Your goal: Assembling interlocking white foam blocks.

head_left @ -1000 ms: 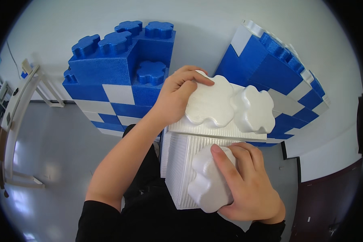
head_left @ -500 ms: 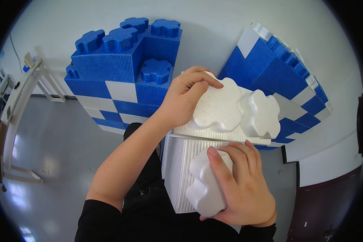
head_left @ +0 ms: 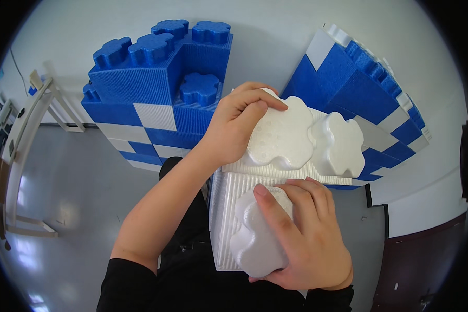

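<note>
My left hand [head_left: 239,122] grips the left knob of a white foam building block [head_left: 281,132], its fingers bent over the knob's far side. Two lobed knobs rise from that block's ribbed top. Closer to me, a second white foam block [head_left: 224,208] stands against it, with ribbed sides facing up and left. My right hand [head_left: 312,234] is wrapped round this nearer block's knob [head_left: 257,239], thumb on top and fingers along the far side. The undersides of both blocks are hidden.
A stack of blue and white foam blocks [head_left: 132,86] stands ahead to the left, another stack [head_left: 359,96] ahead to the right, both near a pale wall [head_left: 265,31]. At the far left is a white table [head_left: 23,125]; a dark red panel [head_left: 424,265] lies low at right.
The nearer white block has shifted slightly left and tilted, with my right hand still on its knob. My left hand has barely moved on the farther block.
</note>
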`<state>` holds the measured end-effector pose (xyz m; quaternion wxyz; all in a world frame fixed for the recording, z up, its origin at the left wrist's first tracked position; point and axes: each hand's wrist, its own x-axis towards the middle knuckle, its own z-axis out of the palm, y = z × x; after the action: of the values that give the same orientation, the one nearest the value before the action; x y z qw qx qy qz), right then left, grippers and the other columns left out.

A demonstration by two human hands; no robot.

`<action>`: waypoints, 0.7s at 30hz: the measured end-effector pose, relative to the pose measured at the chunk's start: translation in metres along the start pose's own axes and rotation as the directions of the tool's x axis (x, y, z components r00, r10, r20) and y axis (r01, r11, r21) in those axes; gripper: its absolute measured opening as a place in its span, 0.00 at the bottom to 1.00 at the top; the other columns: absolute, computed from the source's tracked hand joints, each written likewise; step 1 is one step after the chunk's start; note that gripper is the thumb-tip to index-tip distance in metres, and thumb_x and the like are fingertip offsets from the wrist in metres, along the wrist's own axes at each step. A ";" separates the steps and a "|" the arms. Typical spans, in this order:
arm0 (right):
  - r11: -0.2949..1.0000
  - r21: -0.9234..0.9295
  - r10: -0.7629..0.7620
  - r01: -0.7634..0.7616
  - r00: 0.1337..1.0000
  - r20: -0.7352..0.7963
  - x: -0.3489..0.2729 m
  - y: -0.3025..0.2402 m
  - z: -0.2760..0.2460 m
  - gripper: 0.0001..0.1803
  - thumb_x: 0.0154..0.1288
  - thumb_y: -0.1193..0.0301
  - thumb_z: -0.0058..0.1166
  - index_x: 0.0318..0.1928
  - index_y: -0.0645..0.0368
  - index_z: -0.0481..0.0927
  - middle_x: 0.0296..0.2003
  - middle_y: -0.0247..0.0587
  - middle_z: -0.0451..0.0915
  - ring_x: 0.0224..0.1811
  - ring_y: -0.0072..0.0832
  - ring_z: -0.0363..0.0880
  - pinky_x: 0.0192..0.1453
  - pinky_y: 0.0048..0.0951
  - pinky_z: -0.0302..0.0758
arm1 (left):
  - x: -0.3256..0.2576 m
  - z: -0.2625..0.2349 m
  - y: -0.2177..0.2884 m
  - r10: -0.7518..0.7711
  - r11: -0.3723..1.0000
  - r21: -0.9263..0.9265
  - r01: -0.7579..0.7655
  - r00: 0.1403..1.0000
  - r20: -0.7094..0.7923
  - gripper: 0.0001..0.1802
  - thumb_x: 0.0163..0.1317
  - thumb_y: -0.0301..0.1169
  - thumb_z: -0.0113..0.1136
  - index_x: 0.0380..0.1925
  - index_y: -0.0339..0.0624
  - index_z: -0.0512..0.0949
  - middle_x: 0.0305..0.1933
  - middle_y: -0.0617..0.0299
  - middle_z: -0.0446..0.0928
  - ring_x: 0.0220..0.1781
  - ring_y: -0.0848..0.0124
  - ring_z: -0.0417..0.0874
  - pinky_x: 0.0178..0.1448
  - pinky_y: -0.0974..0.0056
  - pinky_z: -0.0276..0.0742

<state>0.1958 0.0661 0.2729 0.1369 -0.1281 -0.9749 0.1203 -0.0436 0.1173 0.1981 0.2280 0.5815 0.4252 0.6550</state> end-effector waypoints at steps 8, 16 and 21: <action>0.997 -0.071 -0.012 0.014 0.999 0.033 0.003 -0.005 0.018 0.67 0.38 0.55 0.84 0.81 0.56 0.64 0.58 0.64 0.74 0.65 0.58 0.73 0.72 0.64 0.65 | -0.001 0.001 0.001 0.029 0.999 0.017 -0.029 1.000 0.008 0.21 0.74 0.29 0.46 0.49 0.37 0.90 0.64 0.51 0.80 0.67 0.62 0.77 0.73 0.58 0.69; 0.999 -0.026 -0.027 0.027 1.000 0.004 -0.002 0.008 0.032 0.66 0.41 0.58 0.82 0.81 0.59 0.62 0.59 0.66 0.73 0.65 0.59 0.73 0.71 0.66 0.63 | 0.000 -0.001 -0.001 0.050 0.998 0.035 -0.051 0.998 0.025 0.20 0.73 0.30 0.47 0.49 0.37 0.89 0.64 0.51 0.80 0.67 0.62 0.77 0.73 0.58 0.68; 0.999 -0.035 -0.040 0.040 0.999 0.010 0.001 0.008 0.040 0.67 0.40 0.57 0.82 0.81 0.61 0.61 0.59 0.67 0.73 0.65 0.60 0.72 0.72 0.66 0.62 | -0.003 0.001 0.008 0.012 0.999 0.048 -0.012 1.000 0.004 0.19 0.73 0.30 0.48 0.48 0.36 0.89 0.64 0.51 0.79 0.67 0.62 0.77 0.73 0.58 0.67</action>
<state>0.1848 0.0663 0.2337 0.1322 -0.1105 -0.9799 0.1008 -0.0399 0.1109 0.2026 0.2107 0.5905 0.4370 0.6449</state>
